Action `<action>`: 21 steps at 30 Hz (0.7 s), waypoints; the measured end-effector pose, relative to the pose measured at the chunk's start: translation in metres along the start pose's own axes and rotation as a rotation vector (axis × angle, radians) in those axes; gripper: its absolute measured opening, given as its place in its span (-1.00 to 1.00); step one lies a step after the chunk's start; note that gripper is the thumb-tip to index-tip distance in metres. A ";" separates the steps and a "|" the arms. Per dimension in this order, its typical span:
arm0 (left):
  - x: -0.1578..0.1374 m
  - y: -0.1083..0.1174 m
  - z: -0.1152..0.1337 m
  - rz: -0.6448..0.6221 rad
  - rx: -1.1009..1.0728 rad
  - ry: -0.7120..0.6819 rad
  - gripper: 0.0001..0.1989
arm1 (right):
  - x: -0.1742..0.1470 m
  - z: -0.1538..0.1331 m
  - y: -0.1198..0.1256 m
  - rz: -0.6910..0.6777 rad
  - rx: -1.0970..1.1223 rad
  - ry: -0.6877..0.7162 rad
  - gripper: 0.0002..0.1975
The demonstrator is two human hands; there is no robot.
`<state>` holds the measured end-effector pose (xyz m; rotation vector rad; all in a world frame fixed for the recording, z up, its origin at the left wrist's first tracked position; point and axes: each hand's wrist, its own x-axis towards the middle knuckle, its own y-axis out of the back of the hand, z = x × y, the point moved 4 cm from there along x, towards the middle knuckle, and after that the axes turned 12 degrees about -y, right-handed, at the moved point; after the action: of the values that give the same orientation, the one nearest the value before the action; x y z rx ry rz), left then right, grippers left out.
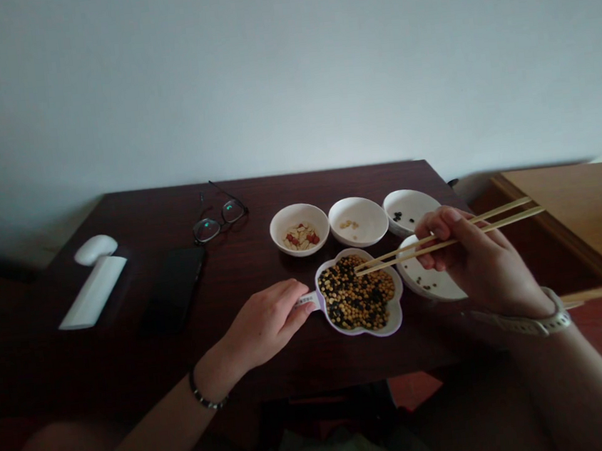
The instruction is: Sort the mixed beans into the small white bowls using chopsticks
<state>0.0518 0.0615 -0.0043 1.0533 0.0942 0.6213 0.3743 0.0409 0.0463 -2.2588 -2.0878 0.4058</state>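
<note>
Chopsticks [412, 255] pass through the right grip [479, 257], tips at the beans [359, 298].

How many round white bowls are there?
4: left bowl, middle bowl and right bowl in the back row, and the near bowl beside the scoop, partly hidden by the right hand.

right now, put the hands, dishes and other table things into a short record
left hand: holds the flower-shaped dish by its handle
right hand: holds chopsticks, tips at the beans
dish contents: mixed dark and yellowish beans
white bowls: four, each with small pieces inside
table, left side: glasses, dark phone-like slab, rounded white object, white case
</note>
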 end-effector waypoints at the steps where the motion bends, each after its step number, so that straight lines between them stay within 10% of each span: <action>1: 0.000 0.000 0.000 0.001 -0.002 0.001 -0.76 | 0.002 -0.003 0.007 0.030 0.012 0.023 -0.63; 11: 0.001 0.001 0.000 -0.004 -0.010 0.004 -0.77 | 0.019 -0.017 0.103 0.497 0.062 0.276 -0.75; 21: 0.000 0.001 0.000 0.000 -0.015 0.006 -0.78 | 0.008 -0.007 0.031 0.189 -0.095 0.105 -0.66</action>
<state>0.0515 0.0624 -0.0037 1.0367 0.0943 0.6248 0.4067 0.0465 0.0459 -2.4816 -1.8905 0.1926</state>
